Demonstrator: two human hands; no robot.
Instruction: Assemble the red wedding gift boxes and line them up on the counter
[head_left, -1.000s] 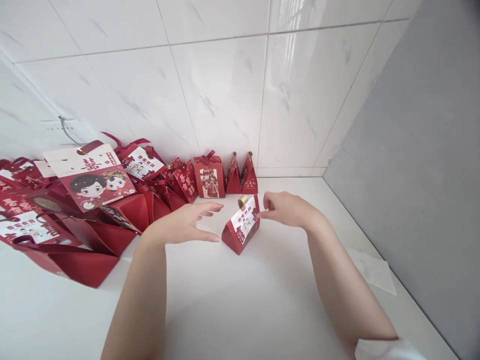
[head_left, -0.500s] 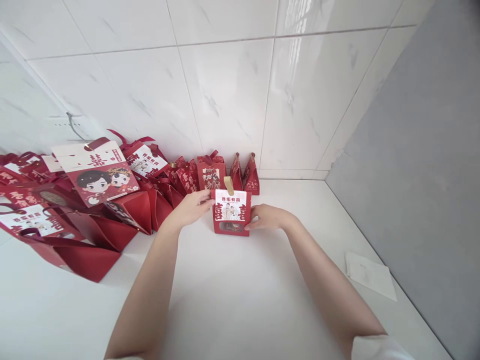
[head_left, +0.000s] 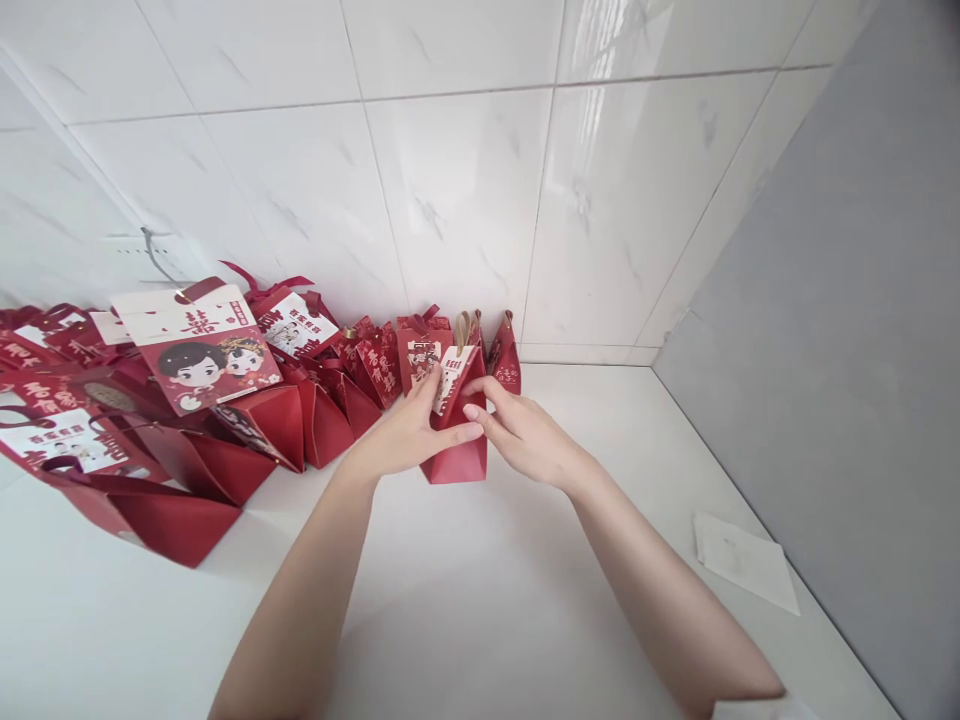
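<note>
Just left of the frame's centre, both hands grip a small red box (head_left: 459, 458). It stands on the white counter (head_left: 487, 610) with one narrow edge turned toward the camera. Its white label (head_left: 448, 377) faces left and its gold handle (head_left: 463, 326) sticks up at the top.

The left hand (head_left: 405, 442) wraps the box's left side: the fingers (head_left: 433, 385) lie half curled over the label and the thumb crosses the lower front edge. The right hand (head_left: 529, 440) presses on the right face with its fingers (head_left: 480, 415) nearly straight and close together, the tips at the front edge just beside the left thumb. Neither hand is spread open, and the box is pinched between the two.

Right behind the box, more small red boxes (head_left: 379, 358) stand in a row along the foot of the tiled wall (head_left: 450, 180), and one (head_left: 505, 358) shows just to its right. A pile of larger red bags (head_left: 187, 470) fills the left of the frame. On top of it, a big bag (head_left: 199, 345) printed with a cartoon couple leans back. At lower right a white paper (head_left: 744, 562) lies flat on the counter, close to a grey panel (head_left: 862, 350) along the right edge
</note>
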